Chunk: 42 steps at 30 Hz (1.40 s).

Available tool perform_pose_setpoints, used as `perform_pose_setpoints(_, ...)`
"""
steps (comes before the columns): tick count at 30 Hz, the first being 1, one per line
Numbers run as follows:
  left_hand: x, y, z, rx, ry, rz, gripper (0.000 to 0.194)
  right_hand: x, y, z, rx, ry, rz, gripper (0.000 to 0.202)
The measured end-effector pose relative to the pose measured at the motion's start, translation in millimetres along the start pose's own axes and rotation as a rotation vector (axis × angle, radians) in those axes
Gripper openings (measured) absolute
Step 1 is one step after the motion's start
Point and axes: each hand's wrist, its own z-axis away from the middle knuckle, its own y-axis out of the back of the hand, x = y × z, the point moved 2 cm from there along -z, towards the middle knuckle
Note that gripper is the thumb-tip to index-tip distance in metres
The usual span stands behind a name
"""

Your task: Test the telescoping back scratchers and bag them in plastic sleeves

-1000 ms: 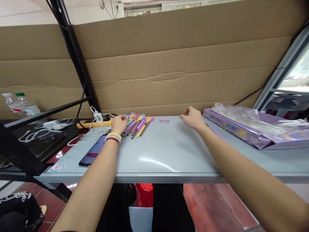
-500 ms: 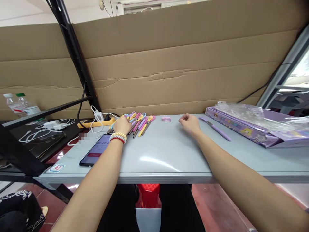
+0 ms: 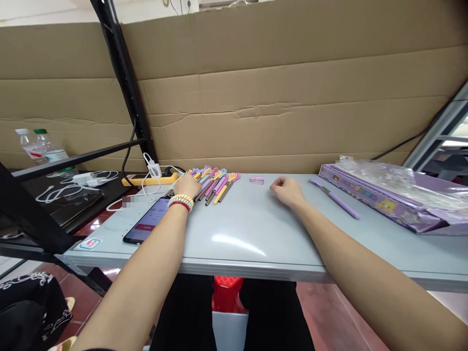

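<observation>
Left hand (image 3: 187, 186): over the left part of the bunch of claw-ended sticks (image 3: 221, 194); fingertips hidden, grip cannot be told.
Sticks: near the worktop's (image 3: 234, 224) back edge, left of centre; long axes slanting back and rightward, claws toward that edge; leftmost partly covered.
Right hand (image 3: 287, 190): near back edge, fingers curled; contents, if any, cannot be told.
</observation>
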Motion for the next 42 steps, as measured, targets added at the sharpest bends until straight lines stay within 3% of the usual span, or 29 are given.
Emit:
perform_pose_setpoints(12, 2, -4.6, 1, 0.004, -0.036, -0.004, 0.028, 0, -1, 1, -0.069, -0.003, 0.020, 0.003)
perform_pose_setpoints(18, -1, -7.1, 1, 0.054, -0.029, 0.029, 0.039, 0, -2, 1, -0.077, -0.002, 0.024, 0.003)
perform_pose_setpoints(29, 0, -6.6, 2, 0.025, -0.046, 0.033, 0.029, 1, -4, 0, -0.096, 0.025, 0.030, 0.005)
perform_pose_setpoints(32, 2, -4.4, 4, 0.029, -0.044, 0.058, 0.034, 1, -4, 0, -0.097, 0.031, 0.034, 0.005)
perform_pose_setpoints(34, 3, -1.4, 6, 0.075, -0.025, 0.110, 0.047, 0, -4, 1, -0.095, 0.032, 0.037, 0.005)
perform_pose_setpoints(37, 7, 5.3, 10, 0.237, -0.047, 0.240, 0.069, 0, -5, 1, -0.100, 0.040, 0.038, 0.005)
perform_pose_setpoints(39, 9, 8.8, 12, 0.330, -0.087, 0.324, 0.074, 0, -5, 1, -0.105, 0.050, 0.036, 0.006)
perform_pose_setpoints(42, 8, 9.7, 11, 0.347, -0.058, 0.361, 0.074, 0, -6, 1, -0.115, 0.061, 0.030, 0.005)
